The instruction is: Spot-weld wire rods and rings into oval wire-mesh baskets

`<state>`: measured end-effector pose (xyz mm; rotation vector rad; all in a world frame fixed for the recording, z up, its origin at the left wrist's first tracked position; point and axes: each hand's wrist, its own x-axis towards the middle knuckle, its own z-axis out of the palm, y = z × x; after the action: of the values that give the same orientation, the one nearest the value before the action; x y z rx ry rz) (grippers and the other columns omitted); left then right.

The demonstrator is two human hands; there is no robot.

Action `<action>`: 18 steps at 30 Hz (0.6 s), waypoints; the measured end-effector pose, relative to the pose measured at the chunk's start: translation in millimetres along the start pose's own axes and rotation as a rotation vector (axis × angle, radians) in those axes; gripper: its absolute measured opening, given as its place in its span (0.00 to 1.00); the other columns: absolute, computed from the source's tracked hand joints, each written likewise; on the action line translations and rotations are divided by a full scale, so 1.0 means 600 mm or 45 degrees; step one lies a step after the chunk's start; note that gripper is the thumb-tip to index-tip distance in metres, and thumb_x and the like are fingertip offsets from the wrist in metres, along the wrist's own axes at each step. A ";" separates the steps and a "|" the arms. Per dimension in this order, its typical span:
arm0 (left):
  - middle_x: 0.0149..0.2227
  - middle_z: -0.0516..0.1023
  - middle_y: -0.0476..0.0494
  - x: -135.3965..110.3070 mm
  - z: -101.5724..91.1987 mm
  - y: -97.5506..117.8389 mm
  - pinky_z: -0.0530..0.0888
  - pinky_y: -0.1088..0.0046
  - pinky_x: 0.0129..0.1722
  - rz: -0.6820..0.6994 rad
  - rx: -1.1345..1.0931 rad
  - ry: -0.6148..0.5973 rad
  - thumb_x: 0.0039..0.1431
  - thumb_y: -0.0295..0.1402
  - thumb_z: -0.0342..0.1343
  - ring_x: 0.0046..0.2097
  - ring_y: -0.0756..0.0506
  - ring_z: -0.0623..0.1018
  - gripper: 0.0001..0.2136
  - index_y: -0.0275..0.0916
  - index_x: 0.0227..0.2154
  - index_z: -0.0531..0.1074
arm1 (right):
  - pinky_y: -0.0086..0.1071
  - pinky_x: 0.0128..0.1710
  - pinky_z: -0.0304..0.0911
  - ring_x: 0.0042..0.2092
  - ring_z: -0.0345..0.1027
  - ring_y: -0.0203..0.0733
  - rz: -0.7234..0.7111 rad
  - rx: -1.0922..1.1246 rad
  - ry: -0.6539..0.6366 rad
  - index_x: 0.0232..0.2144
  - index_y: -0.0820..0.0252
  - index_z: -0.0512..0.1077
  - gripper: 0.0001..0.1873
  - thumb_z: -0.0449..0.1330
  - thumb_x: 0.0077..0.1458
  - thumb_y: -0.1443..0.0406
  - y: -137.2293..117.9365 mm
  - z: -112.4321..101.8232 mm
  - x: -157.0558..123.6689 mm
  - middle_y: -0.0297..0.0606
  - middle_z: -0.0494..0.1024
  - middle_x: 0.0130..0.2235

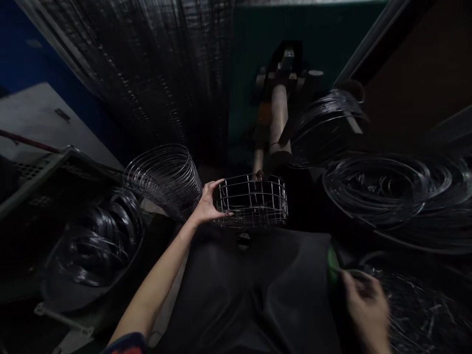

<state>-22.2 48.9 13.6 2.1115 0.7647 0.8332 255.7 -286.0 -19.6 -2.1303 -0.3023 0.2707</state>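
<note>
A round wire basket (254, 201) of thin metal rods sits tilted on its side in front of the machine's arm, above my lap. My left hand (209, 204) grips its left side, thumb below and fingers over the upper rim. My right hand (368, 305) is lower right, away from the basket and blurred by motion. Its fingers are curled, close to a green object (334, 265) by my right thigh; I cannot make out whether they hold anything. Beside that hand lies a heap of short wire pieces (424, 309).
A machine (280, 113) with a pale cylindrical arm stands ahead. Wire coils (379, 187) lie at right, and another coil (328, 123) hangs above. On the left are a loose stack of wire rings (165, 172), a dark crate (55, 167) and shiny bundled rings (106, 241).
</note>
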 end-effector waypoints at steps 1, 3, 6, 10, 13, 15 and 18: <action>0.57 0.56 0.38 -0.007 -0.001 0.008 0.60 0.50 0.62 0.006 0.058 0.010 0.34 0.46 0.72 0.61 0.34 0.59 0.47 0.46 0.59 0.58 | 0.44 0.33 0.67 0.32 0.71 0.50 -0.003 0.020 -0.133 0.32 0.54 0.67 0.30 0.63 0.32 0.41 -0.006 0.021 -0.015 0.39 0.74 0.28; 0.56 0.53 0.39 -0.016 -0.002 0.021 0.61 0.50 0.61 -0.003 0.144 0.009 0.35 0.46 0.71 0.61 0.34 0.57 0.41 0.46 0.55 0.65 | 0.40 0.34 0.68 0.32 0.72 0.47 -0.003 0.059 -0.285 0.31 0.56 0.68 0.31 0.64 0.32 0.41 -0.025 0.045 -0.030 0.38 0.76 0.28; 0.55 0.50 0.40 -0.024 -0.006 0.034 0.61 0.51 0.61 -0.001 0.257 -0.020 0.36 0.44 0.71 0.61 0.33 0.56 0.35 0.46 0.51 0.70 | 0.36 0.36 0.69 0.35 0.73 0.44 -0.143 0.138 -0.431 0.36 0.57 0.71 0.27 0.66 0.39 0.46 -0.096 0.042 -0.033 0.39 0.78 0.34; 0.54 0.50 0.39 -0.034 -0.010 0.054 0.61 0.50 0.60 0.095 0.378 -0.003 0.36 0.41 0.71 0.60 0.33 0.56 0.34 0.45 0.51 0.70 | 0.36 0.42 0.67 0.40 0.73 0.45 -0.315 0.067 -1.011 0.36 0.58 0.77 0.19 0.64 0.48 0.51 -0.248 0.041 -0.042 0.41 0.80 0.38; 0.56 0.48 0.38 -0.043 -0.002 0.072 0.61 0.48 0.59 0.212 0.454 -0.076 0.39 0.42 0.70 0.60 0.32 0.56 0.32 0.46 0.51 0.70 | 0.35 0.41 0.67 0.40 0.74 0.45 -0.374 -0.012 -1.390 0.36 0.59 0.79 0.18 0.63 0.50 0.52 -0.326 0.078 -0.051 0.39 0.81 0.37; 0.57 0.47 0.38 -0.046 0.009 0.083 0.60 0.48 0.59 0.263 0.472 -0.133 0.41 0.43 0.69 0.60 0.32 0.55 0.32 0.47 0.52 0.69 | 0.34 0.41 0.67 0.39 0.74 0.45 -0.494 -0.111 -1.432 0.35 0.58 0.79 0.15 0.62 0.52 0.54 -0.343 0.111 -0.055 0.37 0.81 0.35; 0.57 0.47 0.37 -0.040 0.026 0.094 0.61 0.47 0.59 0.285 0.458 -0.179 0.42 0.45 0.68 0.60 0.31 0.55 0.33 0.48 0.54 0.67 | 0.33 0.40 0.66 0.38 0.75 0.43 -0.824 -0.355 -1.223 0.34 0.58 0.79 0.11 0.59 0.56 0.59 -0.335 0.144 -0.059 0.36 0.82 0.35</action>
<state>-11.4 -6.3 42.4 2.5831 0.6479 0.6908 173.4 -122.5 105.4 -1.8853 -1.6134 0.8859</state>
